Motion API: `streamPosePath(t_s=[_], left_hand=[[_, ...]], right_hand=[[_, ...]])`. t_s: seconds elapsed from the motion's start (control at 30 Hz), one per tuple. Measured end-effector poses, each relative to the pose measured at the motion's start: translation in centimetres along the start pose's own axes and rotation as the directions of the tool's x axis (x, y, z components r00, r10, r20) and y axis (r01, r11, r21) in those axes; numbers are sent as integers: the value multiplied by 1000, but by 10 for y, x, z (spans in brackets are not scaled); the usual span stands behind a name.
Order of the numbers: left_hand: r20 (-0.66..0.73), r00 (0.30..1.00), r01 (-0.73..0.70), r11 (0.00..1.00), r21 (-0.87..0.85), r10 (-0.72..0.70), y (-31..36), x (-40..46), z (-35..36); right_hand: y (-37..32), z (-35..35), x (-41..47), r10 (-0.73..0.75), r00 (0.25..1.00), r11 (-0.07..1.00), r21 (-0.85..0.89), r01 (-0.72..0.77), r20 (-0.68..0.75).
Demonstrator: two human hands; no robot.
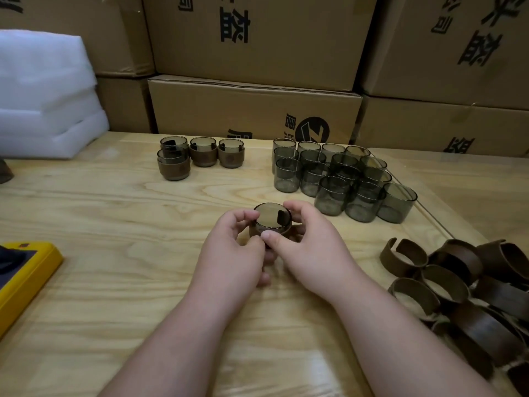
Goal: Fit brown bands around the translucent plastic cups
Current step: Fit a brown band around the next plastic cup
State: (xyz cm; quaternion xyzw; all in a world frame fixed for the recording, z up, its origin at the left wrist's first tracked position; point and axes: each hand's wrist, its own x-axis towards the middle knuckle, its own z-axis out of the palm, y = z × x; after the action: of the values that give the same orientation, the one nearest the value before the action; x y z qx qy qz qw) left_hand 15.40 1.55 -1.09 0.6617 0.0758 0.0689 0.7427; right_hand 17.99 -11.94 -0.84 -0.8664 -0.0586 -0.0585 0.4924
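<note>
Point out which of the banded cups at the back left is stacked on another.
The front-left one: it sits nested in a banded cup beneath it. The other three, back-left, middle and right, each stand singly on the table.

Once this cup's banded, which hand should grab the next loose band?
Right, probably. The loose bands are piled beside the right hand; the left hand would have to cross over. Both hands currently hold the cup.

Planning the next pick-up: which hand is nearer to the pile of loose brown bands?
Right. The right hand grips the cup at the table's middle, on the side facing the loose brown bands; the left hand holds the cup's far side.
</note>
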Motion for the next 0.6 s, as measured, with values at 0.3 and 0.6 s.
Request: streamPosePath(t_s=[0.3, 0.6], left_hand=[[-370, 904, -250, 967, -55, 212, -2, 5, -8], [-347, 925, -185, 981, -63, 152, 1, 6, -5]], right_hand=[[3, 32, 27, -42, 992, 991, -135, 25, -120], [-14, 81, 94, -54, 991, 982, -189, 31, -120]])
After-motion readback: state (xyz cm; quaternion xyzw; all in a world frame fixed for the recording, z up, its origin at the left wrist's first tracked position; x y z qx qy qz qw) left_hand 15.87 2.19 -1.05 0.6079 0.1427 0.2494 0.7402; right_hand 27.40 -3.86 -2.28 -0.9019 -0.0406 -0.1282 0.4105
